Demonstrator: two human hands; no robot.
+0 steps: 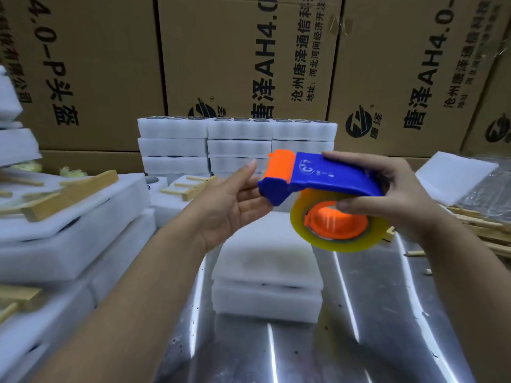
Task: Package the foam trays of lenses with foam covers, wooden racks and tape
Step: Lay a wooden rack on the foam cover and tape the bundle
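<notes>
We note: right hand (395, 197) grips tape dispenser (326, 181) above covered foam tray (266, 272) on tabletop (359, 313); left hand (235, 200) flat-fingered, touching its front. Wooden racks (69, 194) left, tray stacks (235, 145) and cartons (249, 51) behind.

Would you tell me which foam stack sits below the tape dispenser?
The two-layer foam stack at the centre of the metal table, under the tape dispenser; the left stacks carry wooden racks, it carries none.

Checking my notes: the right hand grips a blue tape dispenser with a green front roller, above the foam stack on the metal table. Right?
One slip: the head view shows the front roller orange, not green. The right hand grips the blue tape dispenser above the foam stack on the metal table.
</notes>
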